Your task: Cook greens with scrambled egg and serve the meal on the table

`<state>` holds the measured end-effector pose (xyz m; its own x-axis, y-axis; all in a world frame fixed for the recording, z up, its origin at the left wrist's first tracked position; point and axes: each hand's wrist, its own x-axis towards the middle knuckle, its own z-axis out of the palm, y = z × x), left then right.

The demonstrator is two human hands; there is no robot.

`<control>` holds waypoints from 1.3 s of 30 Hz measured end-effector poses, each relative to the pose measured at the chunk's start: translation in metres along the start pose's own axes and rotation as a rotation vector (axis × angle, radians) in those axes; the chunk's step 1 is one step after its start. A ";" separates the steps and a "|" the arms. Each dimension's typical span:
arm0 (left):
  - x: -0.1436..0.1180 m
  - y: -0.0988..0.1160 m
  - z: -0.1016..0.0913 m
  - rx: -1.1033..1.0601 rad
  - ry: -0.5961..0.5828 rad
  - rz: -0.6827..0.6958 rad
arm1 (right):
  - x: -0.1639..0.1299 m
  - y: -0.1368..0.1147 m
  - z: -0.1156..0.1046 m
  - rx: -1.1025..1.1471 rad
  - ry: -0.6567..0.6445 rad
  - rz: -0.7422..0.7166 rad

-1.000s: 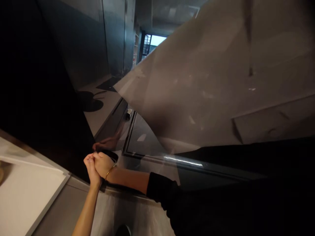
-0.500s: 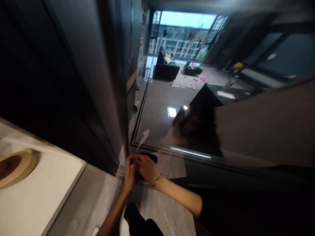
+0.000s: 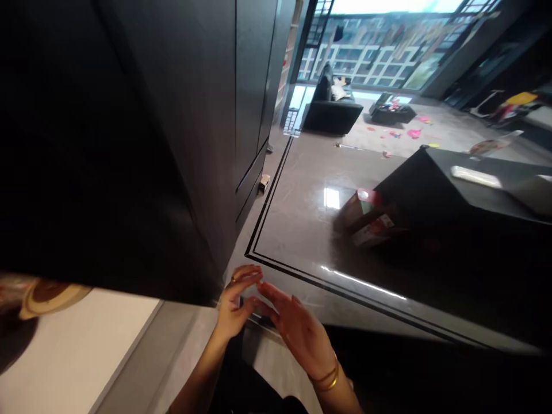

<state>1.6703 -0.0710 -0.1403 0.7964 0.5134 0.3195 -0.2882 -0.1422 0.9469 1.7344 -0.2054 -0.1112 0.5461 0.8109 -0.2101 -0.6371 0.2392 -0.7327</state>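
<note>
Dark flat object (image 3: pixel 254 307), mostly hidden, between left hand (image 3: pixel 235 302) and right hand (image 3: pixel 299 333), fingers spread loose.

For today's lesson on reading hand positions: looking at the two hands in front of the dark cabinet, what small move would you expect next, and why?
Probably the hands close in on the small dark object between them. The left hand has its fingers curled beside it, and the right hand is spread open just to its side, neither showing a firm grip. Both sit low at the corner of the dark cabinet, over the glossy floor.
</note>
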 end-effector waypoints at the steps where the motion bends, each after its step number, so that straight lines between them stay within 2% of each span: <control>1: 0.020 -0.005 0.005 0.074 -0.051 0.060 | 0.012 -0.008 -0.008 -0.003 0.017 -0.007; 4: 0.084 -0.027 0.031 0.233 -0.181 0.204 | 0.044 -0.036 -0.039 0.011 0.107 -0.067; 8: 0.171 -0.060 0.084 0.173 -0.322 0.245 | 0.071 -0.081 -0.090 0.091 0.239 -0.135; 11: 0.228 -0.082 0.137 0.081 -0.356 0.165 | 0.081 -0.119 -0.134 0.144 0.354 -0.186; 14: 0.271 -0.107 0.206 0.021 -0.458 0.049 | 0.087 -0.158 -0.189 0.155 0.463 -0.244; 16: 0.292 -0.131 0.264 -0.010 -0.545 -0.055 | 0.088 -0.183 -0.234 0.163 0.538 -0.309; 18: 0.309 -0.159 0.329 -0.062 -0.679 -0.223 | 0.082 -0.210 -0.286 0.156 0.659 -0.401; 20: 0.324 -0.186 0.402 -0.205 -0.894 -0.540 | 0.070 -0.238 -0.340 0.086 0.865 -0.475; 22: 0.334 -0.204 0.477 -0.384 -1.110 -0.872 | 0.051 -0.267 -0.390 -0.104 1.122 -0.508; 24: 0.338 -0.209 0.550 -0.506 -1.245 -1.062 | 0.031 -0.295 -0.434 -0.439 1.337 -0.535; 25: 0.338 -0.207 0.585 -0.572 -1.281 -1.118 | 0.020 -0.310 -0.456 -0.639 1.370 -0.541; 27: 0.335 -0.200 0.648 -0.750 -1.319 -1.266 | -0.002 -0.343 -0.503 -0.991 1.294 -0.474; 29: 0.332 -0.194 0.705 -0.936 -1.295 -1.442 | -0.028 -0.379 -0.560 -1.153 1.224 -0.272; 30: 0.331 -0.194 0.733 -0.988 -1.287 -1.512 | -0.043 -0.397 -0.591 -1.158 1.308 -0.143; 31: 0.332 -0.197 0.762 -1.005 -1.292 -1.557 | -0.059 -0.415 -0.622 -1.109 1.486 -0.017; 33: 0.335 -0.208 0.822 -1.007 -1.322 -1.617 | -0.084 -0.446 -0.680 -1.053 1.661 0.057; 34: 0.336 -0.215 0.854 -1.001 -1.348 -1.644 | -0.093 -0.459 -0.706 -1.070 1.714 0.035; 35: 0.337 -0.223 0.888 -0.996 -1.370 -1.666 | -0.098 -0.472 -0.729 -1.129 1.689 -0.026; 37: 0.336 -0.232 0.957 -0.972 -1.425 -1.711 | -0.106 -0.498 -0.773 -1.286 1.521 -0.166; 38: 0.334 -0.234 0.992 -0.944 -1.479 -1.738 | -0.112 -0.513 -0.794 -1.324 1.449 -0.192; 39: 0.332 -0.234 1.025 -0.911 -1.548 -1.764 | -0.121 -0.529 -0.816 -1.293 1.456 -0.165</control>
<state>2.5470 -0.7352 -0.2200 -0.0205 -0.9867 -0.1611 0.9862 -0.0465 0.1591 2.4493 -0.8661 -0.2263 0.9398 -0.3240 0.1084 -0.1936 -0.7665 -0.6124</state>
